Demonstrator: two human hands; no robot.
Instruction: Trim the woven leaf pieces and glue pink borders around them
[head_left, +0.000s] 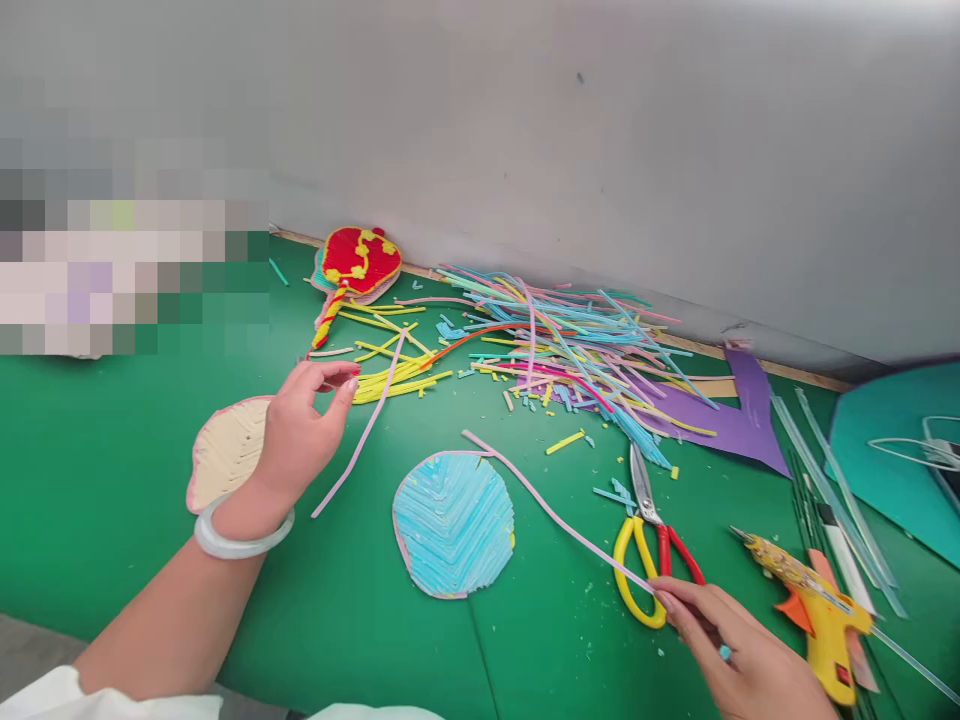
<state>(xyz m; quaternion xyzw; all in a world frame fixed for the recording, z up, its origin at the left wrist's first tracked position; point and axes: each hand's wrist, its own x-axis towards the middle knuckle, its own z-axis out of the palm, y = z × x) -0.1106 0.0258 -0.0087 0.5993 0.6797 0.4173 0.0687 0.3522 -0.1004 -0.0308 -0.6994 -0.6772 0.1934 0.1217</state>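
Observation:
My right hand (731, 640) pinches the end of a long pink chenille stem (559, 515) between thumb and fingers. Its far part meets the top rim of a round blue piece (454, 520) made of chenille strips, edged partly in pink. My left hand (304, 425), thumb and forefinger curved with a small gap, is above the table beside cut yellow strips (401, 378). Near it lies a loose pink stem (364, 440). A cream leaf-shaped piece (229, 445) with pink edging is partly hidden by my left hand and wrist.
A red fan (364, 265) lies at the back, near a pile of coloured stems (570, 330). Scissors (645, 490) with yellow and red handles lie by my right hand. Farther right are a yellow glue gun (817, 600), glue sticks (847, 490) and purple sheet (720, 420).

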